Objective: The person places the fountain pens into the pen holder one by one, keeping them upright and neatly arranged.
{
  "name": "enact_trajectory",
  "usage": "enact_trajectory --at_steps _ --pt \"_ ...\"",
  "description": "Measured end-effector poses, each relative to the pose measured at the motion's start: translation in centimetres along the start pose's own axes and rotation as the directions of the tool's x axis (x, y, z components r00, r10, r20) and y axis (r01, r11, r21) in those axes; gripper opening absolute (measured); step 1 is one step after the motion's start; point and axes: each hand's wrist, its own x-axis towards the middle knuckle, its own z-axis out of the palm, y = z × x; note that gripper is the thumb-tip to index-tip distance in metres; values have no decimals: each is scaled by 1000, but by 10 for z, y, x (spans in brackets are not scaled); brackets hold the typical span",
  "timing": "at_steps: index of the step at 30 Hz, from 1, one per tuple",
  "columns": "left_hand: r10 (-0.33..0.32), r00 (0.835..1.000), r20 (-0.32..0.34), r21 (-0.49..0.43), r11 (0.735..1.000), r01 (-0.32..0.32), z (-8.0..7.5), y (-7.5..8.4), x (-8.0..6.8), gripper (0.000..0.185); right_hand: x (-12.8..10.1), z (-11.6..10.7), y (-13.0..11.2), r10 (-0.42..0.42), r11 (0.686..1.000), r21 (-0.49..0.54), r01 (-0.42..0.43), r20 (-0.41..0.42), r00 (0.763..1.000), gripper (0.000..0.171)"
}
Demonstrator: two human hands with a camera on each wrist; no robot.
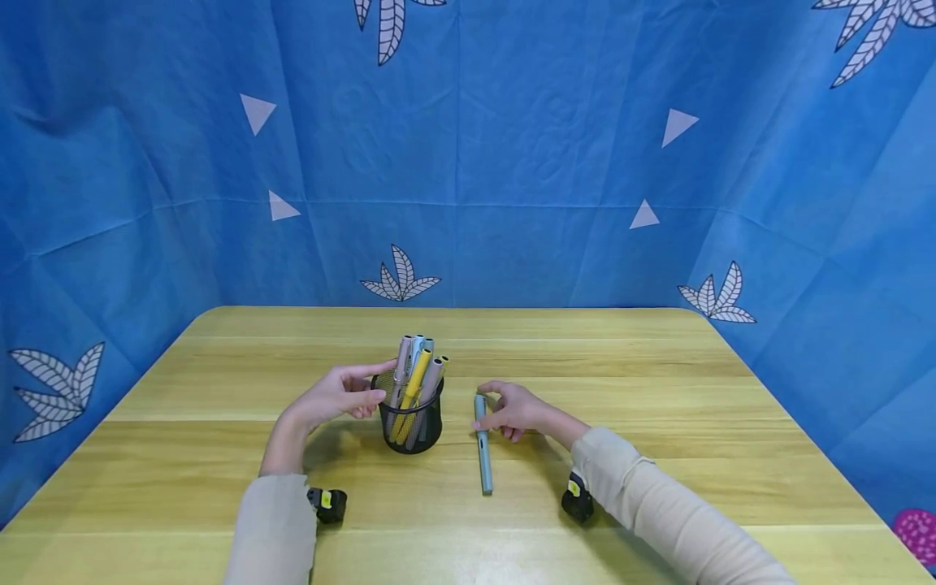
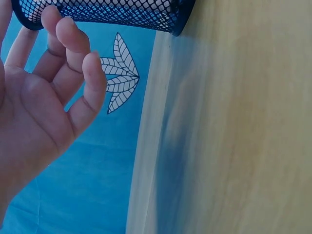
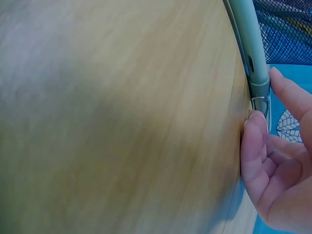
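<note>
A blue cloth backdrop, printed with white leaves and triangles, is seen behind and to both sides of the scene. A wooden table fills the lower half of the head view.

Two arms in beige sleeves are stretched over the table from the near edge, and a small black and yellow device is worn at each wrist.

The left hand is held just left of a black mesh pen holder, which stands upright near the middle of the table. The fingers are loosely spread and slightly bent; in the left wrist view the fingertips are seen at the mesh wall, but whether they press it or only lie beside it cannot be told. Nothing is gripped by this hand.

Several pens, yellow, pinkish and grey, are stood in the holder and lean to the right.

The right hand is laid on the table just right of the holder. A pale blue-green pen lies flat on the wood, its far end at this hand and its near end pointing to the table's near edge. In the right wrist view the clip end of the pen is met by two fingertips, which touch it from either side; the pen is not lifted, and the other fingers are relaxed.
</note>
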Motion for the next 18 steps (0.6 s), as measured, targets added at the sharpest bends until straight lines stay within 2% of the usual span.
enact_trajectory --at_steps 12,18 --pt "-6 1000 -6 -6 1000 6 0 1 0 55 2 1 -3 35 999 -3 -35 -21 999 64" --pt "-27 1000 -14 -5 1000 27 0 1 0 57 0 1 -3 50 993 111 -46 -33 998 54"
